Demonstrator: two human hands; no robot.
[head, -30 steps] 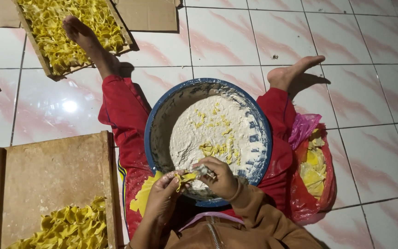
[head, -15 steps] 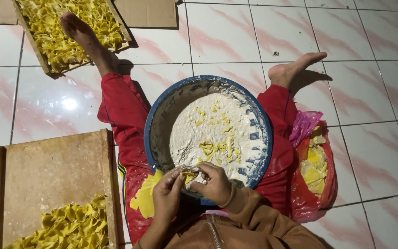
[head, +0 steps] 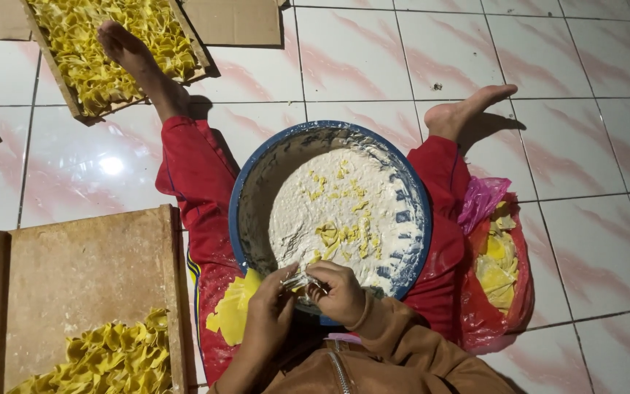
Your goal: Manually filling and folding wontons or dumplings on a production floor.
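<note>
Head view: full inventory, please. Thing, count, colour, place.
Round blue bowl of white flour: 1, between the legs.
Yellow dough pieces in flour: several, bowl centre.
Wooden tray of folded yellow pieces: 1, lower left.
Wooden tray of yellow pieces: 1, upper left.
Red plastic bag of yellow sheets: 1, right.
Flat cardboard sheet: 1, top.
Left hand, right hand: together over a small floury piece at the bowl's near rim.

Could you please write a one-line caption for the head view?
Both hands pinch a small floured piece over a blue basin of flour, trays of yellow folded pieces alongside.
</note>
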